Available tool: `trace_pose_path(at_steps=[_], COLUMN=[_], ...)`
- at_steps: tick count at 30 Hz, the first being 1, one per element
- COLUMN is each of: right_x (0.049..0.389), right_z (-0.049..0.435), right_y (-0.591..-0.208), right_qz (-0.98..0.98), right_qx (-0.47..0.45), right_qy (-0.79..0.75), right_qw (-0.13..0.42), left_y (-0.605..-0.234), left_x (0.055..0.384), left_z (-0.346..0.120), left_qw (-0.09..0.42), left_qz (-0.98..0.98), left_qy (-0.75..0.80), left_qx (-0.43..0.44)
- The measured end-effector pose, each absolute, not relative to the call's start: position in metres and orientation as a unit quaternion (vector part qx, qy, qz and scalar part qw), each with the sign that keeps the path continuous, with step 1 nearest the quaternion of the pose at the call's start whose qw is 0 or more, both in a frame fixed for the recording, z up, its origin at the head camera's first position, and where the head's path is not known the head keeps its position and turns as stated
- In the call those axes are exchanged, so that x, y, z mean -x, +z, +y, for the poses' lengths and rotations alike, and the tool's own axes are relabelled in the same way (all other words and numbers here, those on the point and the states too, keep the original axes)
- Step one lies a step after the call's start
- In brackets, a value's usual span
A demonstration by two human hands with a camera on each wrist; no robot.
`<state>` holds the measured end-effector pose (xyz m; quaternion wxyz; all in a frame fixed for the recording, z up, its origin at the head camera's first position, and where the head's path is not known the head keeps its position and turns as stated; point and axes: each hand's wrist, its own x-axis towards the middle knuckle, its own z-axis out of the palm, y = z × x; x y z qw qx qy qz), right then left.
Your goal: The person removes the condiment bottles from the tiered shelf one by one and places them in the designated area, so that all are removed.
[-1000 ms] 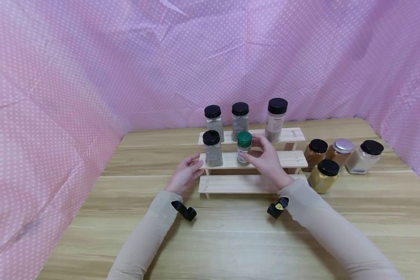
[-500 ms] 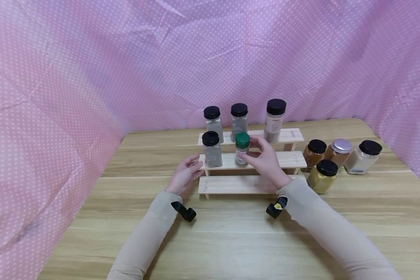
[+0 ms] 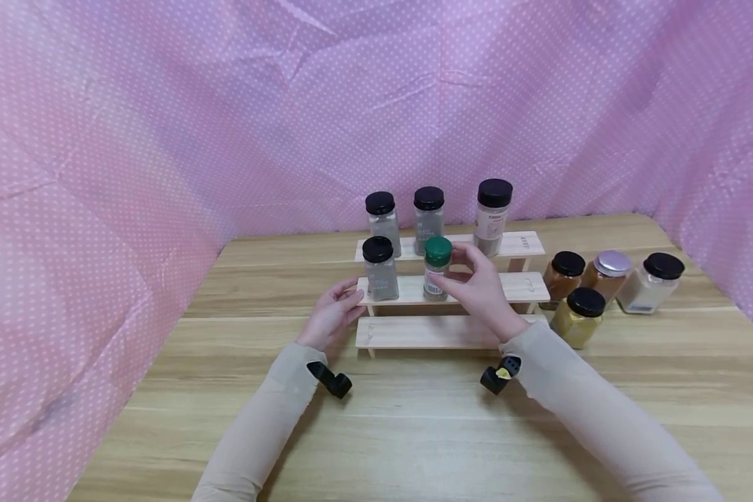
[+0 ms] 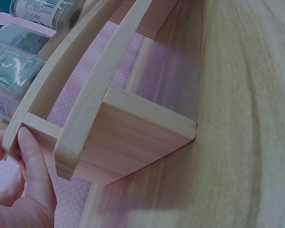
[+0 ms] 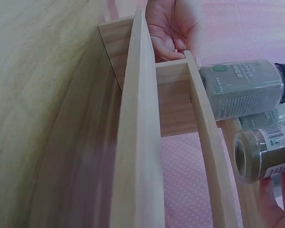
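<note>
My right hand pinches a small green-capped spice jar between thumb and fingers, upright at the middle shelf of a three-step wooden rack. In the right wrist view, the jar's round base shows, with a gap between it and the shelf edge. My left hand grips the left end of that middle shelf, thumb and finger around the board in the left wrist view. Beside the green-capped jar, a black-capped spice jar stands at the shelf's left end.
On the top shelf stand two black-capped jars and a taller shaker. The bottom shelf is bare. Right of the rack, several jars stand on the table, including a yellow one and one with a silver lid.
The green-capped jar shifts slightly left, then back right in my right hand, staying at the middle shelf. My left hand keeps its grip on the shelf end.
</note>
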<state>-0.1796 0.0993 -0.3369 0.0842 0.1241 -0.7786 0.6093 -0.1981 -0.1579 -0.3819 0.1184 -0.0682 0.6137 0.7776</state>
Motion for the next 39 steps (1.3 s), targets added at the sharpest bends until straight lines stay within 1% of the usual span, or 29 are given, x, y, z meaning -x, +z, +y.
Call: trace_pose_path(at_steps=[8, 17, 22, 31, 34, 39], right_x=[0.173, 0.156, 0.146, 0.127, 0.12, 0.108], right_z=[0.105, 0.121, 0.13, 0.149, 0.16, 0.181], right_y=[-0.337, -0.34, -0.341, -0.345, -0.349, -0.354], right_qz=[-0.772, -0.786, -0.793, -0.823, -0.825, -0.822], right_qx=[-0.142, -0.166, -0.182, -0.173, -0.182, -0.208], right_qy=[0.611, 0.588, 0.573, 0.535, 0.529, 0.52], right_qw=[0.1, 0.092, 0.099, 0.074, 0.077, 0.097], left_y=[-0.381, -0.382, -0.381, -0.381, -0.381, -0.382], left_x=[0.198, 0.197, 0.197, 0.198, 0.199, 0.199], left_z=[-0.157, -0.157, -0.157, -0.16, -0.159, -0.159], left_qw=[0.116, 0.122, 0.118, 0.119, 0.12, 0.122], left_qz=[0.615, 0.617, 0.618, 0.61, 0.609, 0.613], left_qy=[0.776, 0.775, 0.775, 0.781, 0.782, 0.778], left_qx=[0.07, 0.065, 0.069, 0.069, 0.06, 0.063])
